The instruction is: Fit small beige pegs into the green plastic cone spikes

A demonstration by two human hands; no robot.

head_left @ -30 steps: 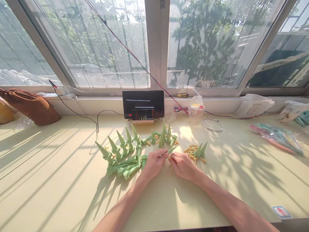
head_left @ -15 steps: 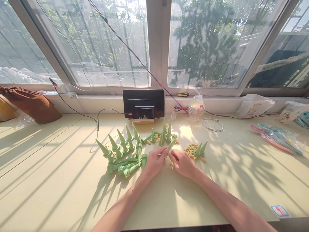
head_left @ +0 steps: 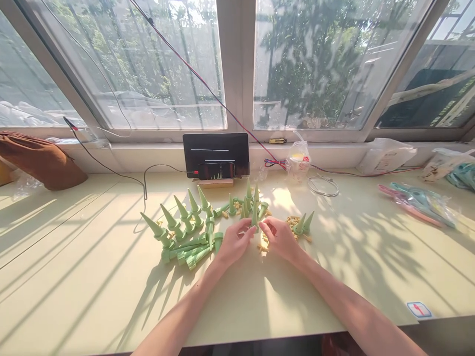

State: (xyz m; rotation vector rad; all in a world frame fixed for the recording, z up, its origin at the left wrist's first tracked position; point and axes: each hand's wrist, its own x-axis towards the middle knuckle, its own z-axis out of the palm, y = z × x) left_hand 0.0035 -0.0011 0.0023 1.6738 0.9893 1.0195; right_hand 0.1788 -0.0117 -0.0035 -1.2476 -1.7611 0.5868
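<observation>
A green plastic cone spike [head_left: 254,215] stands point up in my left hand [head_left: 234,242], whose fingers close around its lower part. Just right of the spike's base, my right hand [head_left: 280,238] has thumb and finger pinched together; whatever lies between them is too small to make out. Small yellow peg-like pieces [head_left: 263,244] lie on the table beneath and beside my right hand. More yellow pieces and two green cones [head_left: 307,222] sit to its right. Left of my hands stand several assembled green spikes [head_left: 184,213], with long green tubes [head_left: 198,256] lying before them.
Behind the parts, a phone [head_left: 217,170] leans on a stand before a dark tablet [head_left: 193,154]. A coiled cable [head_left: 322,187], a plastic-wrapped cup [head_left: 298,160] and bagged pink and teal items [head_left: 419,202] are at the back right. A brown bag [head_left: 40,160] lies far left.
The green cone spike went from leaning right to upright in my left hand. My right hand's fingers moved up slightly beside it. The whole view shifted a little.
</observation>
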